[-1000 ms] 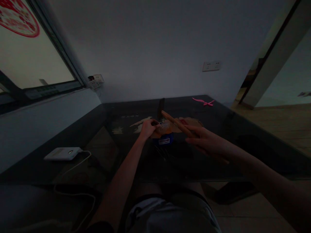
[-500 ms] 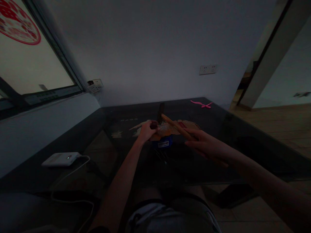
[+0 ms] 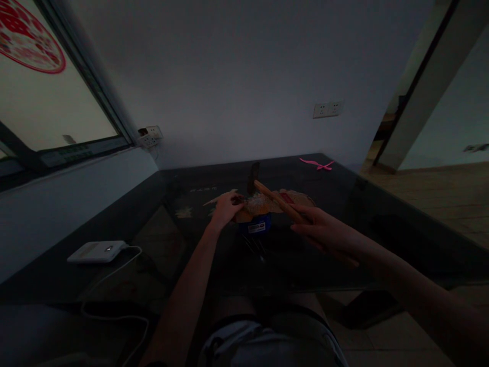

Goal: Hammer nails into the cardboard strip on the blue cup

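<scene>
In the head view my right hand (image 3: 324,229) is closed around the wooden handle of a hammer (image 3: 273,196), its dark head raised to the upper left. The hammer head is just above a crumpled tan, cardboard-like sheet (image 3: 298,198). This sheet lies over a blue container (image 3: 256,225) with a white label. At the sheet's left side my left hand (image 3: 226,209) has its fingers curled round a small dark brown piece (image 3: 237,199), whose kind is too dim to make out. A pale, grainy patch (image 3: 257,204) shows below the hammer head.
On the dark glossy table (image 3: 214,270), thin shiny strips (image 3: 255,247) appear in front of the container, perhaps reflections. A white power bank (image 3: 97,252) with a cable lies at left. A pink ribbon-like thing (image 3: 323,166) lies at the far right, near the wall.
My left hand has shifted slightly left, and the dark brown piece in its fingers shows less. My right hand and the hammer have hardly moved.
</scene>
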A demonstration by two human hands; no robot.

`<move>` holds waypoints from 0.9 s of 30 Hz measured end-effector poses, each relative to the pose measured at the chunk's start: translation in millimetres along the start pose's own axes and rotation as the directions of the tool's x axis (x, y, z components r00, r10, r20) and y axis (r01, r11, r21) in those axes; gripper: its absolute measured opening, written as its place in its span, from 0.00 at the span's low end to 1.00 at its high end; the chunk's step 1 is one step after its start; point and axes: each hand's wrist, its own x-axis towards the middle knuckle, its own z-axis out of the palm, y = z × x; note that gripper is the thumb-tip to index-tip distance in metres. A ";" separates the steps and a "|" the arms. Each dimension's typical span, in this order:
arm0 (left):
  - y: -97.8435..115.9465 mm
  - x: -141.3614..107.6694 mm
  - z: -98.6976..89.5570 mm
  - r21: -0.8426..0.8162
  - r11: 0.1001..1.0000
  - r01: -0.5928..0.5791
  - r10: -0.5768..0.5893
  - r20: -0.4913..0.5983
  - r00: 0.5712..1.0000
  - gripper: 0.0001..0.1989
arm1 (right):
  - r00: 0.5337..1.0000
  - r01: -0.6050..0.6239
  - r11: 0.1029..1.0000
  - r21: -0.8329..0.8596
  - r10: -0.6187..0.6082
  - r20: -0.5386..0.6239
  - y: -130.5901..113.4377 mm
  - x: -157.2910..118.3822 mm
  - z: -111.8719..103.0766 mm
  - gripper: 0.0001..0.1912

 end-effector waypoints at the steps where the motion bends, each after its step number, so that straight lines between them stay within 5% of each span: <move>1: 0.9 0.2 0.9 0.025 1.000 0.000 0.000 -0.012 1.000 0.09 | 1.000 -0.002 1.000 0.001 0.002 0.000 -0.2 -0.3 0.6 0.31; 13: 7.8 0.3 1.5 0.178 0.984 0.016 -0.005 -0.060 0.998 0.06 | 1.000 -0.006 1.000 -0.017 0.006 -0.012 7.3 -1.8 0.9 0.30; 27: 0.3 1.0 6.8 0.122 0.990 -0.068 0.080 -0.093 0.992 0.03 | 0.999 -0.047 0.999 -0.004 0.047 -0.010 20.7 -1.5 1.9 0.32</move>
